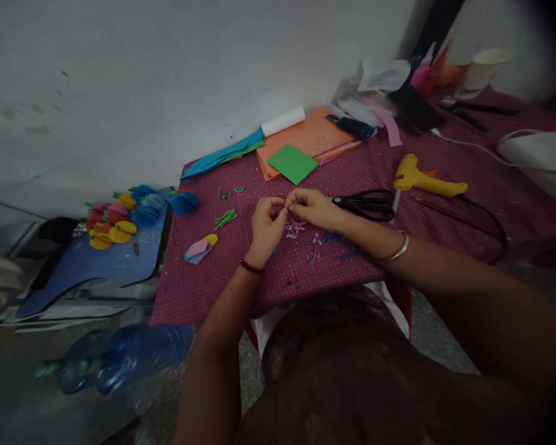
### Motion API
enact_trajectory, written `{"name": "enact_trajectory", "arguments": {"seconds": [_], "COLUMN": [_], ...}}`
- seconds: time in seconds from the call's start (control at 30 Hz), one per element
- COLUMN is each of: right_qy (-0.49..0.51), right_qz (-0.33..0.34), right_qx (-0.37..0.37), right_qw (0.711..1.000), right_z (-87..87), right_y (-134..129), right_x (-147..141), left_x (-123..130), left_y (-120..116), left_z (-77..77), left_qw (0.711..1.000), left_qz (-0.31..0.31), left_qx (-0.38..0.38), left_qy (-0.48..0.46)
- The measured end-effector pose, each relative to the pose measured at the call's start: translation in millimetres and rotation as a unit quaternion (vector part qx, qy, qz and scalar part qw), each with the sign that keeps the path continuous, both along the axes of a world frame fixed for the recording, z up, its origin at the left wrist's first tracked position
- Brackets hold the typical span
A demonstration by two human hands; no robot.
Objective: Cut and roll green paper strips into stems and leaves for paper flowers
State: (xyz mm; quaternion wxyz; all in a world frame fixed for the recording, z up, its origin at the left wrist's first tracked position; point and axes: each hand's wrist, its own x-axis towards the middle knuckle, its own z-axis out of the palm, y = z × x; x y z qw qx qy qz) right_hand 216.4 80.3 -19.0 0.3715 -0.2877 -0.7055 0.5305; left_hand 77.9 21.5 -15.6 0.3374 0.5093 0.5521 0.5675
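Together, left hand [267, 224] and right hand [311, 206] pinch a tiny green piece [286, 209].

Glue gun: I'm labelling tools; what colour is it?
The glue gun is yellow, in the head view.

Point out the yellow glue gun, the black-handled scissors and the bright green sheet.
Yellow glue gun [422, 180], head view: on its plastic casing.
Black-handled scissors [357, 202], head view: where the handles meet.
Bright green sheet [293, 164], head view: middle of its face.

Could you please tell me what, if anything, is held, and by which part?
A small greenish piece seems pinched between the left hand and right hand; which part is gripped cannot be told.
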Motion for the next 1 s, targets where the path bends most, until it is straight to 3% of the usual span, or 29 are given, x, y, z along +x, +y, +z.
{"name": "enact_trajectory", "arguments": {"seconds": [0.13, 0.23, 0.37, 0.47, 0.6, 1.0], "right_qy": [0.006, -0.006, -0.057, -0.091, -0.115, -0.102], "right_qz": [0.003, 0.0, -0.035, -0.054, -0.049, -0.071], "right_qx": [-0.002, 0.036, 0.141, 0.232, 0.299, 0.32], "right_qw": [1.0, 0.999, 0.988, 0.967, 0.946, 0.939], "right_z": [1.0, 1.0, 0.3, 0.1, -0.7, -2.8], "right_y": [-0.6, -2.5, -5.8, -7.3, -7.0, -9.0], "right_x": [0.9, 0.9, 0.6, 1.1, 2.3, -0.4], "left_x": [-0.7, -1.3, -5.0, -8.3, -9.5, -6.3], "left_y": [-0.1, -1.1, -1.5, 0.2, 2.1, 0.0], "left_z": [-0.8, 0.3, 1.3, 0.6, 0.2, 2.8], "left_qw": [1.0, 0.995, 0.957, 0.935, 0.919, 0.902], "left_qz": [-0.007, -0.044, -0.127, -0.146, -0.15, -0.131], "left_qx": [-0.009, -0.071, -0.156, -0.167, -0.187, -0.196], "left_qy": [0.023, -0.056, -0.209, -0.275, -0.314, -0.362]}}
